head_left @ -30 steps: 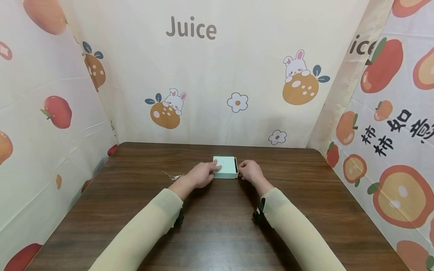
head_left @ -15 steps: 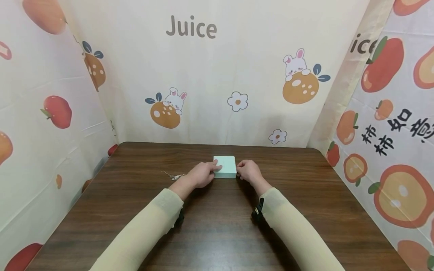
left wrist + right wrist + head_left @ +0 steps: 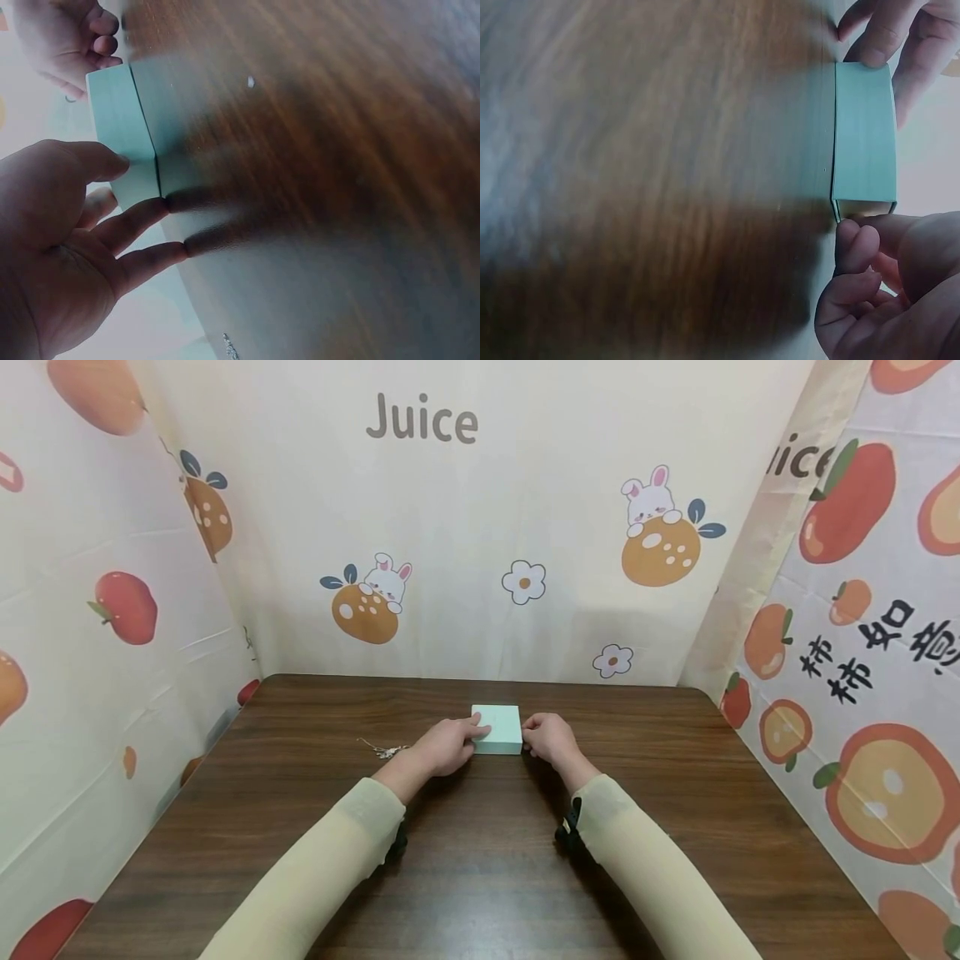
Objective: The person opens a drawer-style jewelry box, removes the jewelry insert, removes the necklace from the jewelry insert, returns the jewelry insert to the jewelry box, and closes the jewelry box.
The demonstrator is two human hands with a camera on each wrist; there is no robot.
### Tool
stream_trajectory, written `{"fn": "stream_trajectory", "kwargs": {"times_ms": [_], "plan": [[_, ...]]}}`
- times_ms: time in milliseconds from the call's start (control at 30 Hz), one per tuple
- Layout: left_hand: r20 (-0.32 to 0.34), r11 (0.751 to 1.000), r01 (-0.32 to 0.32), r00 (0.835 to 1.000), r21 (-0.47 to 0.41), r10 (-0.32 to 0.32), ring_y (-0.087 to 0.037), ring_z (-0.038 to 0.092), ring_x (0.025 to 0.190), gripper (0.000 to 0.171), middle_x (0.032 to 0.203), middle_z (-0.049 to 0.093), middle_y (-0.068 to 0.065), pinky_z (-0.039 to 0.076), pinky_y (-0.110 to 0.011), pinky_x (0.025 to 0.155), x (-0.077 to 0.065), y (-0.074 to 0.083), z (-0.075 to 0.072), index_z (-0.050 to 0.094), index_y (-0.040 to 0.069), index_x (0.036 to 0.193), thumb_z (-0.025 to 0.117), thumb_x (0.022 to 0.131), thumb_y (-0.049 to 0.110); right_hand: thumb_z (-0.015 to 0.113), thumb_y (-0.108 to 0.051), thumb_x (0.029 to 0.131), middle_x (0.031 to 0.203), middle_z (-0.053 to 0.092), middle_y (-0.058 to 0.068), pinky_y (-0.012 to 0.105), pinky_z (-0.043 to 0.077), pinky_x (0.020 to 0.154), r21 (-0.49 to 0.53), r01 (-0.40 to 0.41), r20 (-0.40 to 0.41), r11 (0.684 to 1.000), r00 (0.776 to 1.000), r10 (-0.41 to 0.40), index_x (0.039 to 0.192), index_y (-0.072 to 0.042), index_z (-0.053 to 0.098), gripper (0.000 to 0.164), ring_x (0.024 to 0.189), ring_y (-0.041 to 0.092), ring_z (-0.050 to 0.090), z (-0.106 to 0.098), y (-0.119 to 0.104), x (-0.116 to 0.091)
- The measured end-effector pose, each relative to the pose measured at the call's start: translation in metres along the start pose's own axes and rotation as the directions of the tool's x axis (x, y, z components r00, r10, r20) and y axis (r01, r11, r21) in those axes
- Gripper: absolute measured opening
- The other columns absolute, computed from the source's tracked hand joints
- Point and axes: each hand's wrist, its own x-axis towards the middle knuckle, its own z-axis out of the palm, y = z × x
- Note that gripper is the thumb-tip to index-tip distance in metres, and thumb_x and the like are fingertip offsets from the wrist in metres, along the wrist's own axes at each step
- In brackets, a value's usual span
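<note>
A mint-green drawer box (image 3: 498, 737) lies near the table's far edge, its inner tray pushed level with the sleeve. My left hand (image 3: 448, 746) grips its left end, a finger on top and the thumb (image 3: 112, 161) against the near side. Two other fingertips of that hand rest by the table in the left wrist view. At the right end, my right hand (image 3: 552, 739) has thumb and forefinger tips together, pinching at the tray end (image 3: 866, 205); the remaining fingers are curled. What lies between these two tips is hidden.
A thin silvery chain with small charms (image 3: 387, 752) lies on the brown wooden table (image 3: 480, 868), just left of my left wrist. Fruit-printed curtains (image 3: 450, 527) stand behind the table and at both sides.
A second ago the tray stuck out slightly at the right, showing a dark gap; the right hand has pushed it left into the sleeve. The left hand has stayed in place.
</note>
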Motion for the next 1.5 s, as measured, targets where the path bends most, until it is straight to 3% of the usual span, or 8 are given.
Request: {"fn": "stream_trajectory", "kwargs": {"times_ms": [400, 633, 733, 867, 967, 1033, 1200, 1500], "plan": [[0.027, 1.000, 0.012, 1.000, -0.008, -0.012, -0.033, 0.042, 0.163, 0.054, 0.179, 0.035, -0.015, 0.040, -0.050, 0.131, 0.006, 0.007, -0.001, 0.054, 0.013, 0.164, 0.062, 0.110, 0.012, 0.067, -0.018, 0.110, 0.088, 0.074, 0.008, 0.025, 0.052, 0.065, -0.025, 0.027, 0.041, 0.999, 0.999, -0.026, 0.114, -0.004, 0.080, 0.020, 0.072, 0.017, 0.065, -0.009, 0.005, 0.007], [0.045, 0.994, 0.029, 0.998, 0.106, -0.033, -0.035, 0.046, 0.161, 0.057, 0.180, 0.034, -0.015, 0.042, -0.055, 0.129, 0.008, 0.012, 0.005, 0.048, 0.012, 0.166, 0.061, 0.112, 0.024, 0.063, -0.023, 0.109, 0.092, 0.073, 0.008, 0.029, 0.055, 0.068, 0.049, 0.036, 0.074, 0.998, 0.996, -0.039, 0.118, -0.004, 0.077, 0.026, 0.079, 0.020, 0.067, -0.023, 0.017, 0.002], [0.037, 0.989, 0.013, 0.999, 0.144, -0.018, -0.039, 0.043, 0.161, 0.060, 0.179, 0.034, -0.019, 0.039, -0.059, 0.131, 0.010, 0.011, 0.009, 0.047, 0.009, 0.166, 0.063, 0.110, 0.025, 0.059, -0.022, 0.109, 0.093, 0.073, 0.009, 0.029, 0.054, 0.069, 0.072, 0.024, 0.056, 0.997, 0.998, -0.029, 0.118, -0.004, 0.075, 0.026, 0.079, 0.020, 0.067, -0.031, 0.025, 0.001], [-0.040, 0.984, -0.055, 0.997, 0.169, 0.063, -0.046, 0.038, 0.162, 0.068, 0.179, 0.030, -0.026, 0.034, -0.060, 0.133, 0.022, -0.007, 0.032, 0.043, 0.006, 0.168, 0.064, 0.109, 0.033, 0.057, -0.022, 0.109, 0.094, 0.073, 0.009, 0.029, 0.053, 0.068, 0.096, 0.015, 0.036, 0.995, 0.999, -0.018, 0.117, -0.003, 0.074, 0.027, 0.079, 0.021, 0.067, -0.039, 0.033, 0.002], [-0.069, 0.980, -0.069, 0.994, 0.189, 0.083, -0.050, 0.038, 0.160, 0.071, 0.175, 0.030, -0.031, 0.033, -0.060, 0.133, 0.019, 0.004, 0.036, 0.040, 0.007, 0.169, 0.062, 0.109, 0.040, 0.057, -0.023, 0.109, 0.094, 0.074, 0.009, 0.029, 0.053, 0.066, 0.104, 0.017, 0.029, 0.994, 0.999, -0.020, 0.116, -0.003, 0.073, 0.027, 0.078, 0.021, 0.066, -0.044, 0.037, 0.004], [-0.038, 0.975, -0.036, 0.998, 0.217, 0.046, -0.049, 0.039, 0.157, 0.072, 0.173, 0.032, -0.031, 0.033, -0.062, 0.131, 0.006, 0.031, 0.026, 0.041, 0.010, 0.170, 0.061, 0.110, 0.044, 0.056, -0.024, 0.110, 0.095, 0.074, 0.009, 0.029, 0.053, 0.065, 0.101, 0.019, 0.026, 0.995, 0.999, -0.022, 0.116, -0.003, 0.073, 0.027, 0.078, 0.021, 0.066, -0.045, 0.038, 0.005], [0.020, 0.946, 0.012, 1.000, 0.323, -0.019, -0.041, 0.039, 0.153, 0.075, 0.169, 0.036, -0.022, 0.030, -0.060, 0.131, -0.009, 0.058, 0.028, 0.038, 0.025, 0.173, 0.049, 0.110, 0.065, 0.056, -0.025, 0.110, 0.094, 0.074, 0.009, 0.029, 0.052, 0.064, 0.089, 0.019, 0.021, 0.996, 1.000, -0.021, 0.117, -0.003, 0.072, 0.028, 0.076, 0.020, 0.065, -0.045, 0.040, 0.008], [0.002, 0.940, 0.101, 0.994, 0.327, -0.108, -0.041, 0.035, 0.159, 0.078, 0.172, 0.035, -0.022, 0.025, -0.063, 0.134, 0.002, 0.045, 0.026, 0.037, 0.027, 0.173, 0.044, 0.109, 0.071, 0.056, -0.026, 0.110, 0.094, 0.074, 0.009, 0.029, 0.052, 0.064, 0.097, 0.005, 0.034, 0.995, 0.999, -0.009, 0.116, -0.003, 0.072, 0.028, 0.076, 0.020, 0.065, -0.044, 0.040, 0.008]]}}
